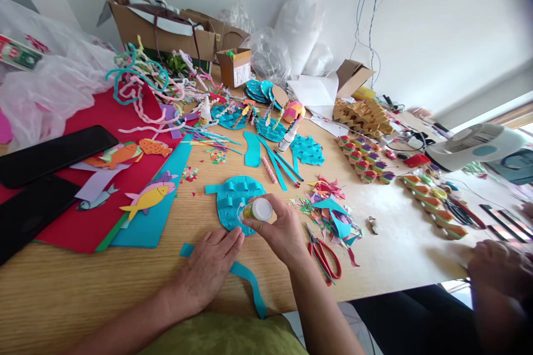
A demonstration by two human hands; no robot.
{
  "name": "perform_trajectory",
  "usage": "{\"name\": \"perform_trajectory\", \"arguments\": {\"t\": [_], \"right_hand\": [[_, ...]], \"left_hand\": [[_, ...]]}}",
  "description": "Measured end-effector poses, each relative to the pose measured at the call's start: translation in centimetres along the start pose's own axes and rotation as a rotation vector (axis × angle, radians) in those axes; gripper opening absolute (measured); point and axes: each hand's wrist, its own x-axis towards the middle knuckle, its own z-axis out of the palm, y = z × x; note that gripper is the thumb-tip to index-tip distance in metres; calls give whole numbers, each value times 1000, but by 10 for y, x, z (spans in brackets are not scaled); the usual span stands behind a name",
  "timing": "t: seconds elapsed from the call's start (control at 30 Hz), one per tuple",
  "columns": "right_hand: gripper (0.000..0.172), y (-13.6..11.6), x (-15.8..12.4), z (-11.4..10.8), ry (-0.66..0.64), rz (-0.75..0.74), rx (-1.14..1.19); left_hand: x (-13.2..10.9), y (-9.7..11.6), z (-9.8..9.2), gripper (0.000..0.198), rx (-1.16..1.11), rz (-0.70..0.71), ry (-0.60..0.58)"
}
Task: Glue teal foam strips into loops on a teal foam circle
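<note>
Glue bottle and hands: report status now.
Right hand holding glue bottle over blue disc. Left hand lying across blue strip. Scissors near right hand, clear of disc.

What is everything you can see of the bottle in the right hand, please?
The bottle is white, apparently plastic, with a yellowish label partly showing. Its round base faces the camera, and it tilts downward over the round blue piece. The right hand holds it between thumb and fingers; whether its tip touches the piece is hidden.

Pale wood-grained desk [125, 273]: turquoise paper strip [252, 278] and red-handled metal scissors [320, 244] near the front edge (multicoloured paper scraps [333, 216] behind).
</note>
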Motion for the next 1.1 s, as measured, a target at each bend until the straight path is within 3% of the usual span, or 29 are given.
{"name": "perform_trajectory", "arguments": {"t": [1.1], "right_hand": [[16, -2, 2, 2, -7, 10, -28]], "left_hand": [[-2, 0, 4, 43, -35, -3, 28]]}}
